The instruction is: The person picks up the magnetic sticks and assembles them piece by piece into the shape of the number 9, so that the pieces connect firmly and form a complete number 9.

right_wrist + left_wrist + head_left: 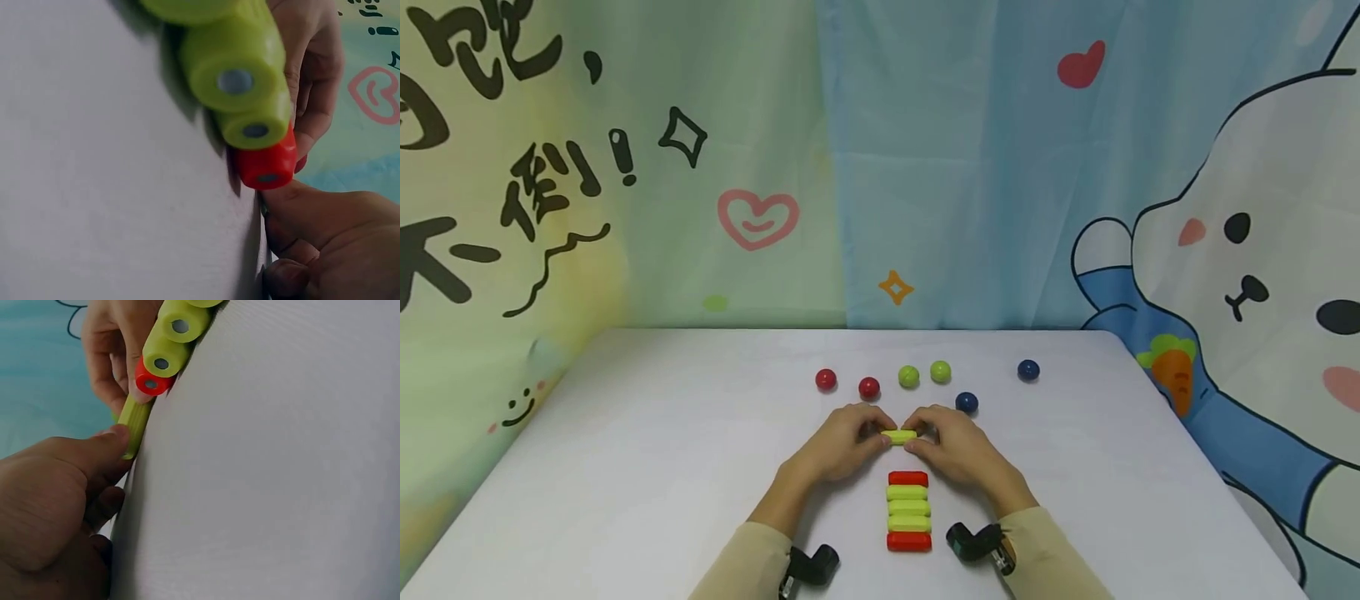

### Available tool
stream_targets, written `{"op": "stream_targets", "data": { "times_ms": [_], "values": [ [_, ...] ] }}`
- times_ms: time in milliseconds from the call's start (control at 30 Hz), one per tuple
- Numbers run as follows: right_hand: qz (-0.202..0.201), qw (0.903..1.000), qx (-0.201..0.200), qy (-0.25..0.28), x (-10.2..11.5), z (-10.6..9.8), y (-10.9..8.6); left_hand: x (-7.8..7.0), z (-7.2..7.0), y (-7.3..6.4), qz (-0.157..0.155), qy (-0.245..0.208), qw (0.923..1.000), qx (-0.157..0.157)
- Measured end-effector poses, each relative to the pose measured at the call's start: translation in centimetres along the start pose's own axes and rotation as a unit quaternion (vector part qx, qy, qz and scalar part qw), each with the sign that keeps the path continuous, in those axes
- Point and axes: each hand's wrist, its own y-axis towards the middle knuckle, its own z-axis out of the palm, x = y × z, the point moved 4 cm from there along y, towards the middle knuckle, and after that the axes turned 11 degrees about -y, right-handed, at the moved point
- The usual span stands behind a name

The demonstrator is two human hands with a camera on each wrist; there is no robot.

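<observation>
Between both hands lies a yellow-green magnetic rod [899,437], held crosswise just above the white table. My left hand [847,440] pinches its left end between thumb and fingers. The right end is pinched by my right hand [953,442] in the same way. Nearer to me, a row of parallel rods rests on the table: a red rod [907,478] at the far end, three yellow-green rods [907,507] in the middle and another red rod [909,542] at the near end. Grey metal discs show in the rod ends in the left wrist view.
Beyond the hands are two red balls [826,380], two green balls [908,377] and two dark blue balls [1028,370]. One blue ball [967,403] sits right behind my right hand. A printed curtain [925,167] hangs at the table's [685,433] back edge.
</observation>
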Motion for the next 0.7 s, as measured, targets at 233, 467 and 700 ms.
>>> {"op": "stream_targets", "data": {
  "times_ms": [233, 467, 700],
  "values": [
    [-0.013, 0.9998, 0.005, 0.015, -0.4, -0.5, 0.5, -0.1, -0.2, 0.7, 0.008, 0.0, 0.9999, 0.011],
    [-0.006, 0.9999, 0.005, 0.008, -0.5, 0.0, 1.4, 0.4, -0.3, 1.1, 0.0, 0.019, 0.9998, 0.006],
    [0.011, 0.9996, -0.012, -0.024, -0.3, 0.5, 1.6, 0.5, -0.2, 0.8, 0.021, 0.012, 0.9988, -0.042]
  ]
}}
